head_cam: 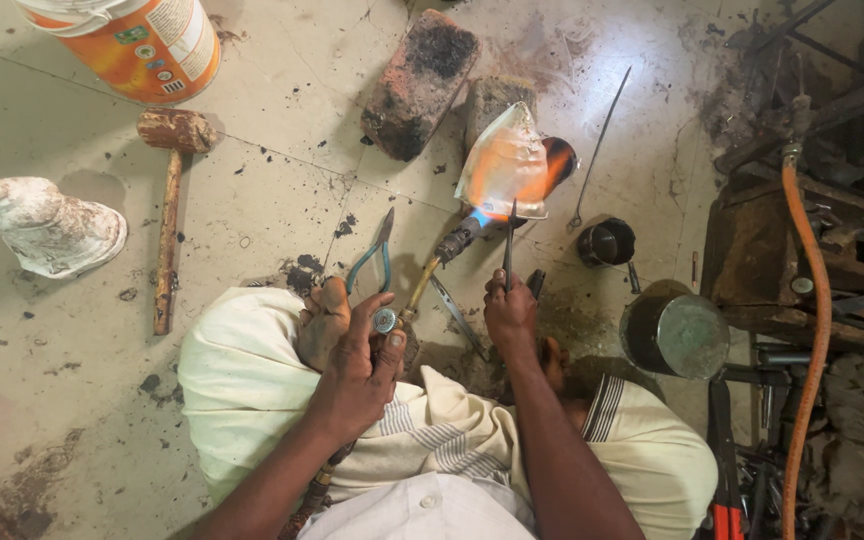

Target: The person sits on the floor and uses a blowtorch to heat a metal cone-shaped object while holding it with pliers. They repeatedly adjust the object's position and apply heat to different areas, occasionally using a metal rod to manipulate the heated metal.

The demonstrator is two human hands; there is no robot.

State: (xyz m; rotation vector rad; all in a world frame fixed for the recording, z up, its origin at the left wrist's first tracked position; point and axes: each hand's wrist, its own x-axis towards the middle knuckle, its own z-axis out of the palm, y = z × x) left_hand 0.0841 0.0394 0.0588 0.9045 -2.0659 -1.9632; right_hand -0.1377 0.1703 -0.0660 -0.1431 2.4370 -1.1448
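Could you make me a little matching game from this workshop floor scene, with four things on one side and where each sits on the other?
Things:
1. wooden mallet
2. gas torch
3. metal cup
4. orange bucket

Places:
A. top left corner of the floor
B. held in the left hand
C. lying on the floor, below the bucket
D. to the right of the right hand

Pairs: 1-C, 2-B, 3-D, 4-A

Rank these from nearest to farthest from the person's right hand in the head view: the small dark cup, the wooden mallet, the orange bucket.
From the right hand:
1. Small dark cup, just right, above.
2. Wooden mallet, far left.
3. Orange bucket, top-left corner.
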